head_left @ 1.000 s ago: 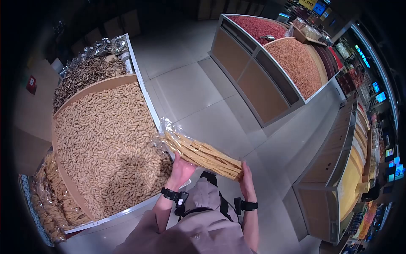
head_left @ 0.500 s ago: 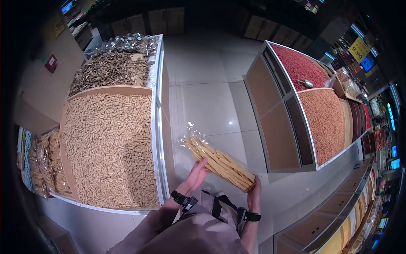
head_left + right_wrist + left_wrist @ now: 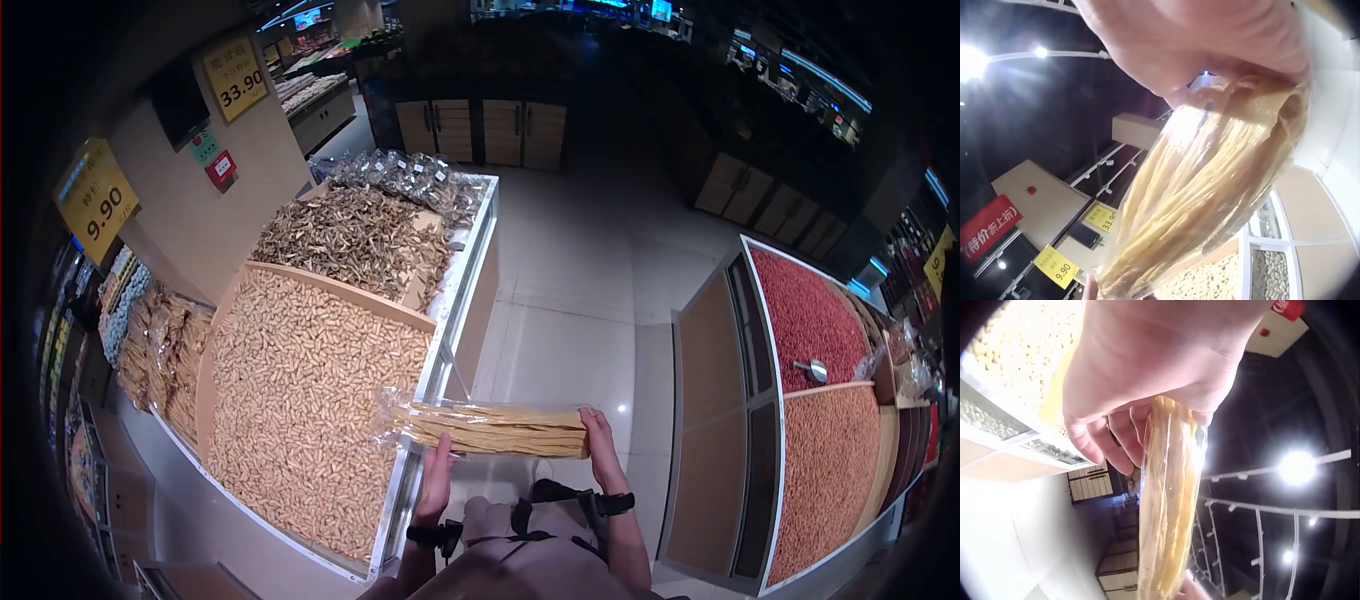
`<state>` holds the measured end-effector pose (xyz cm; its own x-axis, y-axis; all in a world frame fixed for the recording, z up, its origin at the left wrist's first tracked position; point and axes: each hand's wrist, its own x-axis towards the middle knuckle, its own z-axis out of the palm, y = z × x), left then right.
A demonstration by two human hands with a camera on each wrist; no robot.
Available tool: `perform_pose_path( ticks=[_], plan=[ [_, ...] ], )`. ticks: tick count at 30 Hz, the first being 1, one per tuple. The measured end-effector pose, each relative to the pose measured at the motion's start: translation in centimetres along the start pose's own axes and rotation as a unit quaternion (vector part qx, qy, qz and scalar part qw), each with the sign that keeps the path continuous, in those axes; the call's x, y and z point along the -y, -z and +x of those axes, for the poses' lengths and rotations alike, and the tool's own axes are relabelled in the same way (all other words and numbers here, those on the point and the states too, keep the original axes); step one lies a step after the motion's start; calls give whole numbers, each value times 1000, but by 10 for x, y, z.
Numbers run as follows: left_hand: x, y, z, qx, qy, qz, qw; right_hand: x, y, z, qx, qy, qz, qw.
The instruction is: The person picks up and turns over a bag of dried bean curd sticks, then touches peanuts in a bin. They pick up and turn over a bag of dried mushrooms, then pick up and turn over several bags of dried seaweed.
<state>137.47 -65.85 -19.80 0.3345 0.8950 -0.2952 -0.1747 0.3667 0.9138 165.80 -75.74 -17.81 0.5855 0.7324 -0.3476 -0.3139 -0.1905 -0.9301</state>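
A long clear plastic bag of dried bean curd sticks (image 3: 490,432) lies level across the front of my body. My left hand (image 3: 435,482) grips it toward its left end, thumb on the near side. In the left wrist view the left fingers (image 3: 1119,440) curl down beside the bag. My right hand (image 3: 602,450) holds the right end, with the thumb over the edge. The crumpled left end of the bag overlaps the rim of a bin of unshelled peanuts (image 3: 310,380) in the head view.
Behind the peanuts is a compartment of dried brown pieces (image 3: 340,230) with clear bags (image 3: 400,172). More bagged sticks (image 3: 165,345) lie at the left. Across the tiled aisle (image 3: 560,340) stands a bin of red and pinkish kernels (image 3: 830,460) with a metal scoop (image 3: 812,371).
The view has turned left, bringing the price signs in. The bag has gone from slanting down to the right to level, and its left end now overlaps the peanut bin's edge. Both hands keep their hold.
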Motion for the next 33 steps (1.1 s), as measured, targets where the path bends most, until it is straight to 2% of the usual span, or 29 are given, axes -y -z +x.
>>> perform_pose_path(
  ticks=[3,5,6,7,9,11,13,15,19,21,25,26,29,30,31,32,33],
  plan=[
    [-30,-40,35,-18,-49,-29,998,54,-13,73,68,20,-26,997],
    [-34,-54,47,-87,-73,-37,993,72,-25,109,106,28,-50,993],
    [-15,-36,57,-99,-14,-10,995,78,-32,126,135,26,-61,989],
    [12,-21,68,-121,-13,-42,992,82,-39,139,159,20,-79,984],
    [-29,-45,70,-128,-73,-73,986,89,-56,164,178,19,-102,979],
    [-30,-50,87,-168,-79,-97,978,77,-65,191,211,17,-103,972],
    [-44,-60,102,-165,-87,-91,978,73,-75,211,194,-30,-72,978],
    [-26,-53,136,-183,-53,-73,979,76,-76,237,192,-42,-68,978],
    [-54,-82,223,-150,-4,-42,988,100,-71,304,160,-52,-77,983],
    [-73,-100,275,-81,-9,-30,996,107,-68,343,90,-32,-59,994],
    [-101,-114,383,-41,-9,30,999,126,-84,430,46,-60,-42,996],
    [-108,-117,409,-30,-43,6,999,131,-92,454,36,-69,-44,996],
    [-152,-124,471,-21,-95,2,995,166,-135,515,86,-67,1,994],
    [-170,-126,489,-22,-79,-18,997,170,-148,541,89,-67,-4,994],
    [-175,-126,510,-27,-75,-22,997,166,-159,567,141,-76,22,987],
    [-176,-125,530,-10,-110,-28,993,164,-169,585,192,-90,48,976],
    [-179,-124,546,7,-147,-32,989,171,-187,591,194,-98,44,975]
  ],
)
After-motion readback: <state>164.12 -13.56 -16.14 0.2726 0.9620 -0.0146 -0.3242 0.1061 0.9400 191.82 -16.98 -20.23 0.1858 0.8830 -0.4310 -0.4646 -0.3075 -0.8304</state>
